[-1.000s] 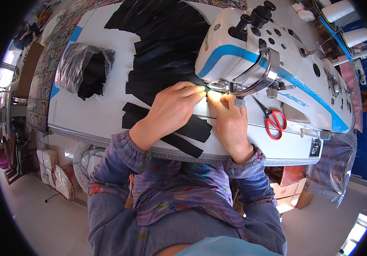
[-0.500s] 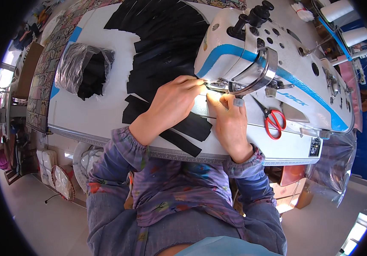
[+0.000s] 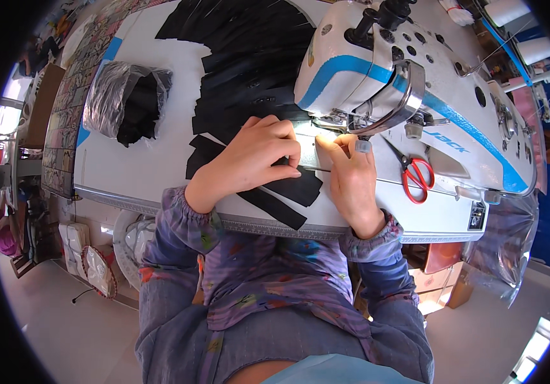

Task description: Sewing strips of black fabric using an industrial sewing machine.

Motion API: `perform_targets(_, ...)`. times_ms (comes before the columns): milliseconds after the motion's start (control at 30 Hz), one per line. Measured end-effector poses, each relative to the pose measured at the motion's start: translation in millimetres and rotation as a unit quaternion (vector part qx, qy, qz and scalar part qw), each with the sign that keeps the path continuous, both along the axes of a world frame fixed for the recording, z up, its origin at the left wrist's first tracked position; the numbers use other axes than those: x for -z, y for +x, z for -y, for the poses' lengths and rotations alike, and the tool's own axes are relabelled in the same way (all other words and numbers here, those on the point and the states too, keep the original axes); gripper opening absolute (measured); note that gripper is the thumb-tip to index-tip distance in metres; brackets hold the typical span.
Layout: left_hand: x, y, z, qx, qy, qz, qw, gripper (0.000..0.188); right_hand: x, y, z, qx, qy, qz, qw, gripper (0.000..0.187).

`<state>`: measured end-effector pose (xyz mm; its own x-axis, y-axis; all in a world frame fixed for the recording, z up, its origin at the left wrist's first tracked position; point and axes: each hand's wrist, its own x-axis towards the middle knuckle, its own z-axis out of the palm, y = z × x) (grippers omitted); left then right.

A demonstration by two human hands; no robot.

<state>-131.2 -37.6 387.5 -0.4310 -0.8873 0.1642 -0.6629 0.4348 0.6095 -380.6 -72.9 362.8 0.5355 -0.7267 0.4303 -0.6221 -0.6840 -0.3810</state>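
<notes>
My left hand [image 3: 246,160] hovers over the black fabric strips [image 3: 275,208] at the front of the sewing table. Its fingers are bent, thumb apart from the forefinger, and I see nothing between them. At the lit needle area of a white and blue sewing machine [image 3: 345,70], my right hand [image 3: 355,182] has its fingertips drawn together beside the presser foot. Whatever they pinch is too small or hidden to make out. A large fanned pile of black fabric pieces [image 3: 249,70] lies beyond my left hand.
Red-handled scissors [image 3: 419,179] lie right of my right hand, under the machine arm. A clear plastic bag [image 3: 105,96] with black pieces sits at the left. A ruler strip [image 3: 262,228] runs along the table's front edge. White thread cones [image 3: 537,50] stand at far right.
My left hand has come away from the needle area, back toward me, and its thumb has parted from the forefinger. My right hand stays beside the presser foot. The view has shifted slightly.
</notes>
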Motion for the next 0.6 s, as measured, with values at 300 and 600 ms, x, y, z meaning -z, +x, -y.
perform_targets(300, -17.3, 26.9, 8.6, -0.14, -0.047, -0.167, 0.975, 0.022, -0.1, -4.7, 1.9, -0.007, 0.027, 0.064, 0.998, 0.03)
perform_targets(600, 7.0, -6.3, 2.6, 0.004, -0.043, -0.026, 0.999, 0.019, -0.2, -1.1, 2.2, -0.004, 0.029, 0.084, 0.996, 0.022)
